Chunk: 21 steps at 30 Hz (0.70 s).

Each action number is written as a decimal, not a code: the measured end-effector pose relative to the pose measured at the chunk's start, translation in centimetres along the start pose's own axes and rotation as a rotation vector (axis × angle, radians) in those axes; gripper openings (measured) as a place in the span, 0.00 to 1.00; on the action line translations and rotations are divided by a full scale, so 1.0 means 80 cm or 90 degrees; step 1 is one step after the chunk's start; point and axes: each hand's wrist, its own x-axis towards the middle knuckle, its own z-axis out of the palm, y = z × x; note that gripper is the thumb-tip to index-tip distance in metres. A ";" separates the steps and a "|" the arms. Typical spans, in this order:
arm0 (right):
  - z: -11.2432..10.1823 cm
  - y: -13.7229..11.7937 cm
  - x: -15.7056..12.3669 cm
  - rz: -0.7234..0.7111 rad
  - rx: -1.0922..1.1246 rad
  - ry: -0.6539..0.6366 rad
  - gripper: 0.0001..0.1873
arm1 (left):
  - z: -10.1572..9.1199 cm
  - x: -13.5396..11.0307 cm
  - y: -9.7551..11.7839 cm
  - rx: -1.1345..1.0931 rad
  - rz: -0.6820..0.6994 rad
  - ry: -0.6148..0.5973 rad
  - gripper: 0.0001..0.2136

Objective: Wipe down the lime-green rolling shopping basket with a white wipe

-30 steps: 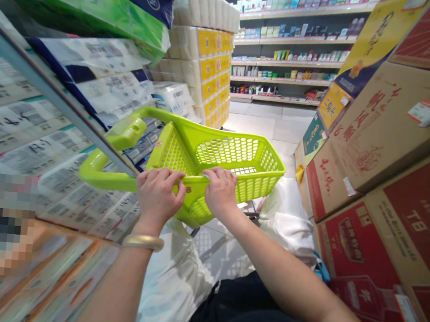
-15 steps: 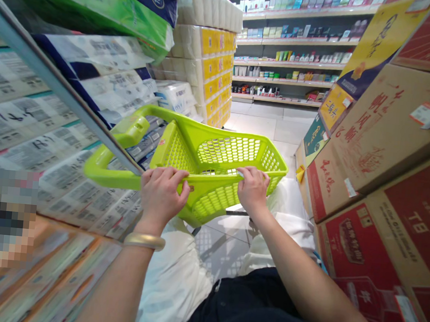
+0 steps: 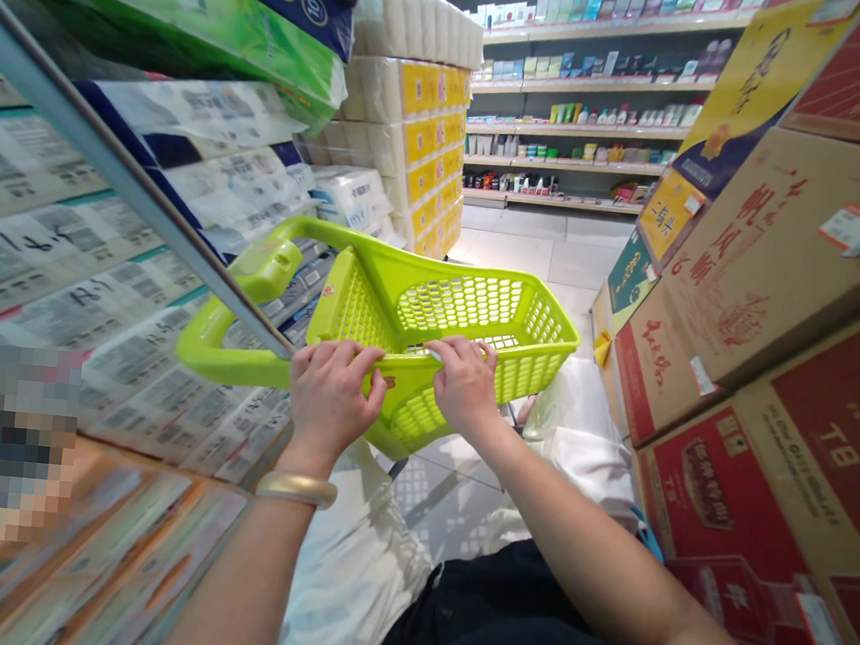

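A lime-green plastic shopping cart (image 3: 429,418) stands crosswise before my legs, its handle end at the left and its mesh basket toward the right. My left hand (image 3: 335,389) wraps over the near rim, close to where the handle joins. Farther right along that same rim is my right hand (image 3: 464,381), its fingers curled over the edge. A small whitish bit shows beside its fingertips; I cannot make out what it is. Inside, the visible part of the basket holds nothing. A gold bangle (image 3: 297,489) circles my left wrist.
Packed paper goods (image 3: 231,185) are stacked at the left, behind a slanting metal bar (image 3: 149,177). Cardboard cartons (image 3: 767,262) rise close on the right. Shelves of small boxes and bottles (image 3: 586,93) stand across the back, beyond a tiled floor (image 3: 517,235).
My right hand has slid left along the rim, nearer to my left hand. The cart and my left hand have shifted slightly right in view.
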 end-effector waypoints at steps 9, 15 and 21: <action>-0.015 0.063 -0.003 0.134 -0.054 0.077 0.20 | 0.002 0.001 0.004 -0.001 -0.015 0.008 0.07; 0.003 -0.003 0.003 0.033 0.002 0.013 0.21 | 0.001 0.002 0.005 -0.004 -0.020 0.004 0.07; -0.001 0.000 0.004 0.012 0.000 -0.011 0.20 | 0.001 -0.004 0.002 0.001 0.000 0.017 0.08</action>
